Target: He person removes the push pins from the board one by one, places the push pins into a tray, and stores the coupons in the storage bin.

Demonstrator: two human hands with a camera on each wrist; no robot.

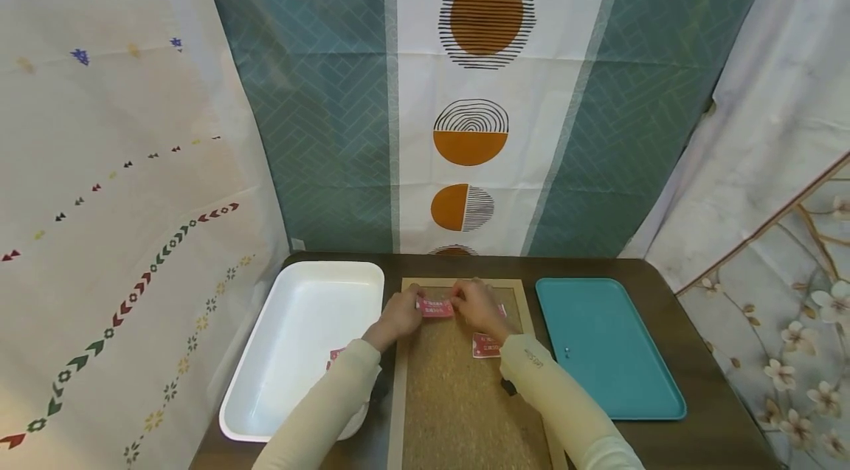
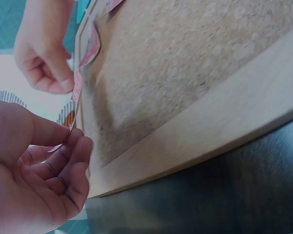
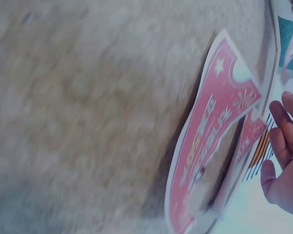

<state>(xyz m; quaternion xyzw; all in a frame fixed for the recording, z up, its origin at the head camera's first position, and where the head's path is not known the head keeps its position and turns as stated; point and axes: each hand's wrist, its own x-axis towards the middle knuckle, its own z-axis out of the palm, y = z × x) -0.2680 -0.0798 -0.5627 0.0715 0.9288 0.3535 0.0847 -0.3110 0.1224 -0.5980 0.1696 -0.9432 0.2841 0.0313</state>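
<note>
My left hand (image 1: 401,311) pinches the left end of a red printed paper coupon (image 1: 435,308) between thumb and fingers, near the far edge of a wood-framed cork board (image 1: 465,403). At the coupon's other end, my right hand (image 1: 474,302) has thumb and fingertips together at its corner. In the left wrist view the coupon (image 2: 77,92) spans the space between both hands. Two more coupons are on the board's right side; the nearer one (image 3: 205,131) curls away from the cork, with a small silver pin (image 3: 200,174) on it. My right forearm partly covers them in the head view.
Left of the board stands a deep white tray (image 1: 312,293) with red coupons (image 1: 335,356) inside, partly behind my left sleeve. To the right lies a flat teal tray (image 1: 611,337) with small shiny pieces (image 1: 567,353) near its left edge. Patterned cloths hang around the dark table (image 1: 704,396).
</note>
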